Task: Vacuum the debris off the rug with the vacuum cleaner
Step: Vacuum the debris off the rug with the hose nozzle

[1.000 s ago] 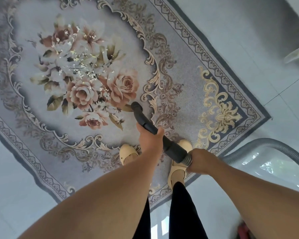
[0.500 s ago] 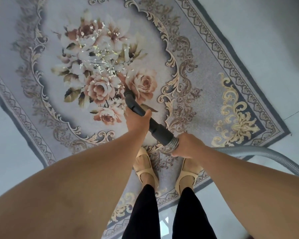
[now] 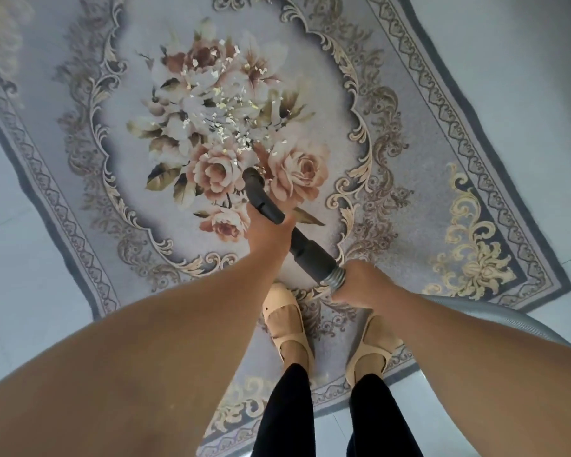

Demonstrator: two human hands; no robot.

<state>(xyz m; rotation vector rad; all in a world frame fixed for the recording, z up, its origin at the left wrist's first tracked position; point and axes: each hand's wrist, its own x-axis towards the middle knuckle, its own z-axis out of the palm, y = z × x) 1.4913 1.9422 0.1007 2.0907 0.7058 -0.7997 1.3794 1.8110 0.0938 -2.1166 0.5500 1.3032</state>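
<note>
The left hand point(image 3: 267, 230) grasps the black tube point(image 3: 261, 199) midway. The right hand point(image 3: 360, 285) clasps the grey hose point(image 3: 337, 277) at its ribbed end, just behind the tube. The tube's mouth points down at the rug point(image 3: 409, 127) between two printed roses, at the near edge of the debris point(image 3: 225, 110) (pale flecks strewn over the bouquet).

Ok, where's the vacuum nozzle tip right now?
Head view, mid-frame: the nozzle tip is between the two large pink roses on the rug, at the near edge of the debris scatter, with the left hand gripping the tube behind it.
</note>
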